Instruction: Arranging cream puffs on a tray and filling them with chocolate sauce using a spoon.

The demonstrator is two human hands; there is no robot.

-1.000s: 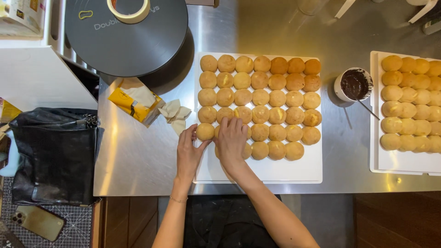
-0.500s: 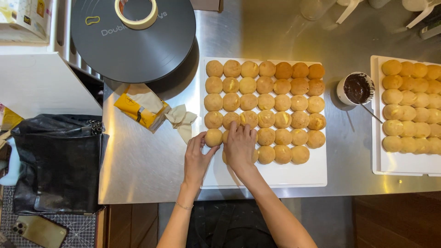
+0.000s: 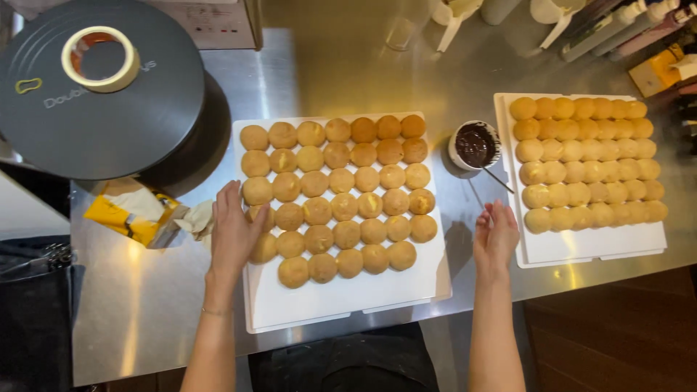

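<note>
A white tray (image 3: 348, 305) in front of me carries several rows of round golden buns (image 3: 341, 192). My left hand (image 3: 234, 232) rests flat at the tray's left edge, fingers against the buns of the lower rows. My right hand (image 3: 495, 236) hovers open over the steel table between the two trays, holding nothing. Just beyond it stands a small white cup of dark chocolate filling (image 3: 475, 144) with a thin utensil (image 3: 496, 179) sticking out. A second white tray (image 3: 581, 247) of buns lies to the right.
A large dark round lid (image 3: 102, 109) with a roll of tape (image 3: 100, 58) on it sits at the back left. Yellow and white crumpled wrappers (image 3: 141, 214) lie left of the tray. Bottles (image 3: 617, 25) stand at the back right. A black bag (image 3: 33, 312) hangs off the table's left.
My right hand has left the buns and swung right to the gap between the trays. My left hand stays at the tray's left edge. The view has moved closer.
</note>
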